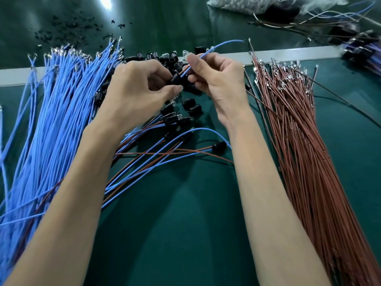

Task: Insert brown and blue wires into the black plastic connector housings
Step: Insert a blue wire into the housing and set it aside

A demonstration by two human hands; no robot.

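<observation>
Above a green table [195, 223], a person's left hand [140, 89] closes its grip on a small black plastic connector housing [175, 80]. The right hand [216, 79] pinches a single blue wire [222, 45] whose lower end meets the housing. A bundle of loose blue wires [61, 120] lies to the left and a bundle of brown wires [299, 131] to the right. A pile of black housings [160, 57] sits just beyond the hands.
</observation>
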